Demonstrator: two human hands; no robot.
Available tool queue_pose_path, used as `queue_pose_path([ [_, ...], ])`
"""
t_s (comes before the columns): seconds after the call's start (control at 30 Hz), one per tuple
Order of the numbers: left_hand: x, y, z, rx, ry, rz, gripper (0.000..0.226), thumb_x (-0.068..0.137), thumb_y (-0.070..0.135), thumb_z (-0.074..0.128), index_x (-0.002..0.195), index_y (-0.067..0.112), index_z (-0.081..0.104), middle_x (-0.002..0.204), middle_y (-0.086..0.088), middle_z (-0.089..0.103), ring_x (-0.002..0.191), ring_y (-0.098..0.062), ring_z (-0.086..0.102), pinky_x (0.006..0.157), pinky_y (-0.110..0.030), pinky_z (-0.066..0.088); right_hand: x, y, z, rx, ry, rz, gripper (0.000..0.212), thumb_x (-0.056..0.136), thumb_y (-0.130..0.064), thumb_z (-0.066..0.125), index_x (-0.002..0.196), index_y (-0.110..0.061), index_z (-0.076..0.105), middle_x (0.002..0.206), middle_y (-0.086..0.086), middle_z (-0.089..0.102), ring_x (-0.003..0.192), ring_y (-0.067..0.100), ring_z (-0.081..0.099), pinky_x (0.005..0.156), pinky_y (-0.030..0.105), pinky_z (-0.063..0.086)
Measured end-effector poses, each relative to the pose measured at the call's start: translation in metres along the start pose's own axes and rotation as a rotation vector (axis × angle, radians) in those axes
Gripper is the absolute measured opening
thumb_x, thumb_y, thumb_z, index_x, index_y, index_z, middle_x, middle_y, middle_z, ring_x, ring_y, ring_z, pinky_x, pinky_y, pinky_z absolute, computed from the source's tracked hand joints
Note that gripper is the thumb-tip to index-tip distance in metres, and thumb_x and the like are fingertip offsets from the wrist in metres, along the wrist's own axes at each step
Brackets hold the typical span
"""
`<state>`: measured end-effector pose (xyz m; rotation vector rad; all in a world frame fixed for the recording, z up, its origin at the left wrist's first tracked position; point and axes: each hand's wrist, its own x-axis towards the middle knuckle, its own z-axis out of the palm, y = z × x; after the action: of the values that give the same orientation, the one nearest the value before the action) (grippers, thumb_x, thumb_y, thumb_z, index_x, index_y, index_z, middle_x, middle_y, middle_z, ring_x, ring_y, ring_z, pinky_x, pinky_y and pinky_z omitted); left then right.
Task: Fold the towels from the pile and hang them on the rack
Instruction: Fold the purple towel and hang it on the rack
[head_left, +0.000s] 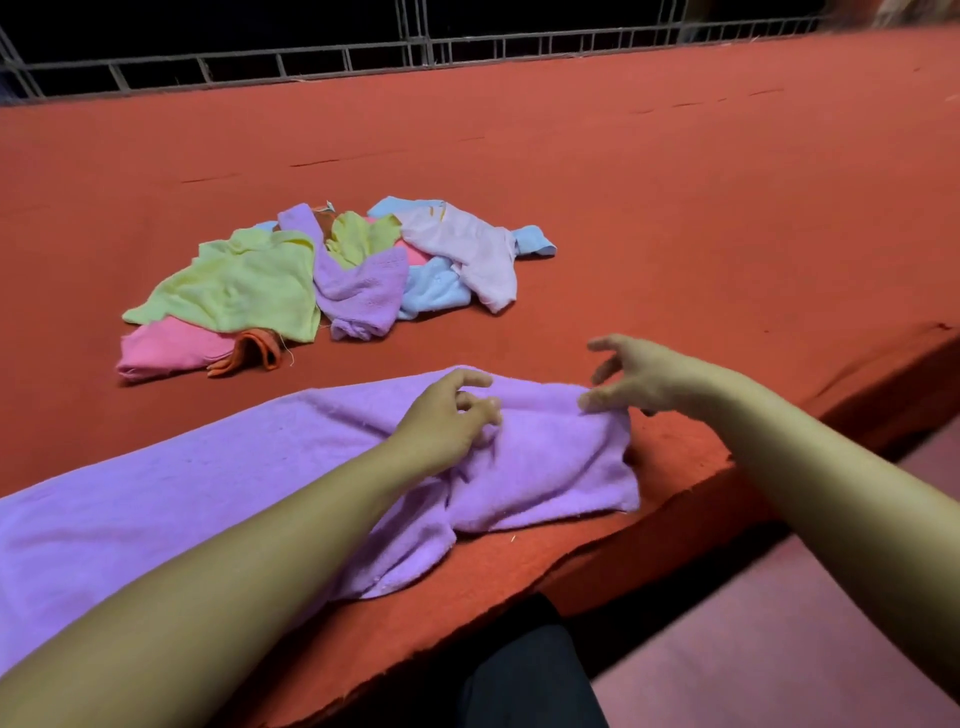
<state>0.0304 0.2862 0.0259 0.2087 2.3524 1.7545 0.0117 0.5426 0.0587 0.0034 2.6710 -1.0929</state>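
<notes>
A long purple towel (218, 483) lies spread along the near edge of the red-covered table (623, 208), rumpled at its right end. My left hand (447, 415) rests on that rumpled end with its fingers curled, pressing the cloth. My right hand (634, 376) hovers at the towel's far right corner, fingers spread, thumb touching the cloth edge. Behind them sits the pile of towels (322, 275): yellow, purple, pink, pale pink, blue and orange ones tangled together.
A metal wire rack or railing (415, 49) runs along the table's far edge against a dark background. The table's near edge (675, 509) drops off to a pink floor at the right. Dark clothing shows below the edge.
</notes>
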Motion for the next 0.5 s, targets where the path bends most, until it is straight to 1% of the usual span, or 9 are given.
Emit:
queue_pose_path([
  [0.03, 0.008, -0.006, -0.001, 0.129, 0.042, 0.018, 0.020, 0.095, 0.022, 0.060, 0.115, 0.023, 0.057, 0.083, 0.003, 0.069, 0.060, -0.011, 0.059, 0.056, -0.027, 0.048, 0.004, 0.011, 0.003, -0.053, -0.013, 0.038, 0.081, 0.077, -0.022, 0.083, 0.144, -0.015, 0.039, 0.103, 0.004, 0.067, 0.068, 0.017, 0.061, 0.056, 0.035, 0.049],
  [0.07, 0.016, -0.010, -0.003, 0.244, 0.089, 0.050, 0.019, 0.094, 0.025, 0.060, 0.112, 0.026, 0.058, 0.084, 0.007, 0.067, 0.065, -0.011, 0.060, 0.065, -0.029, 0.049, 0.008, 0.019, 0.005, -0.071, 0.023, 0.049, 0.075, 0.078, -0.023, 0.082, 0.140, -0.012, 0.043, 0.100, 0.006, 0.069, 0.070, 0.019, 0.063, 0.065, 0.038, 0.052],
  [0.1, 0.025, -0.013, -0.006, 0.335, 0.136, 0.086, 0.018, 0.094, 0.025, 0.060, 0.112, 0.026, 0.059, 0.086, 0.009, 0.066, 0.070, -0.010, 0.059, 0.071, -0.028, 0.046, 0.013, 0.025, 0.005, -0.074, 0.098, 0.038, 0.066, 0.080, -0.024, 0.080, 0.136, -0.009, 0.049, 0.096, 0.007, 0.070, 0.072, 0.019, 0.063, 0.072, 0.037, 0.051],
  [0.13, 0.034, -0.014, -0.008, 0.400, 0.177, 0.127, 0.020, 0.094, 0.024, 0.060, 0.114, 0.024, 0.060, 0.090, 0.010, 0.065, 0.076, -0.011, 0.059, 0.074, -0.026, 0.042, 0.018, 0.029, 0.006, -0.061, 0.188, 0.013, 0.056, 0.082, -0.023, 0.077, 0.131, -0.008, 0.054, 0.092, 0.007, 0.070, 0.072, 0.019, 0.062, 0.075, 0.035, 0.050],
  [0.2, 0.053, -0.014, -0.015, 0.484, 0.243, 0.210, 0.023, 0.095, 0.018, 0.059, 0.118, 0.018, 0.061, 0.102, 0.004, 0.067, 0.088, -0.015, 0.061, 0.079, -0.023, 0.041, 0.030, 0.030, 0.008, 0.002, 0.349, -0.041, 0.041, 0.085, -0.019, 0.073, 0.124, -0.010, 0.060, 0.087, 0.005, 0.068, 0.072, 0.020, 0.060, 0.072, 0.032, 0.049],
  [0.27, 0.074, -0.013, -0.023, 0.559, 0.272, 0.252, 0.025, 0.094, 0.015, 0.060, 0.118, 0.016, 0.061, 0.108, -0.001, 0.070, 0.099, -0.021, 0.064, 0.088, -0.030, 0.046, 0.045, 0.024, 0.015, 0.029, 0.435, -0.106, 0.034, 0.086, -0.015, 0.070, 0.119, -0.015, 0.063, 0.083, -0.002, 0.066, 0.074, 0.017, 0.061, 0.073, 0.031, 0.049],
  [0.33, 0.089, -0.016, -0.031, 0.661, 0.234, 0.208, 0.029, 0.094, 0.020, 0.062, 0.122, 0.016, 0.059, 0.112, 0.000, 0.070, 0.104, -0.024, 0.063, 0.092, -0.035, 0.046, 0.061, 0.016, 0.027, -0.017, 0.442, -0.175, 0.033, 0.085, -0.015, 0.070, 0.117, -0.021, 0.063, 0.083, -0.009, 0.066, 0.078, 0.014, 0.062, 0.076, 0.029, 0.047],
  [0.4, 0.095, -0.023, -0.037, 0.777, 0.141, 0.133, 0.037, 0.092, 0.029, 0.065, 0.126, 0.018, 0.055, 0.111, 0.002, 0.069, 0.104, -0.021, 0.062, 0.089, -0.033, 0.045, 0.076, 0.010, 0.042, -0.088, 0.374, -0.234, 0.036, 0.084, -0.018, 0.071, 0.118, -0.024, 0.062, 0.086, -0.012, 0.067, 0.081, 0.011, 0.062, 0.079, 0.025, 0.045],
  [0.5, 0.089, -0.034, -0.040, 0.811, 0.007, 0.113, 0.047, 0.085, 0.038, 0.073, 0.125, 0.021, 0.054, 0.089, 0.006, 0.068, 0.087, -0.016, 0.061, 0.080, -0.031, 0.045, 0.088, 0.004, 0.062, -0.155, 0.208, -0.279, 0.049, 0.081, -0.021, 0.075, 0.126, -0.024, 0.057, 0.094, -0.013, 0.066, 0.084, 0.009, 0.060, 0.084, 0.026, 0.047],
])
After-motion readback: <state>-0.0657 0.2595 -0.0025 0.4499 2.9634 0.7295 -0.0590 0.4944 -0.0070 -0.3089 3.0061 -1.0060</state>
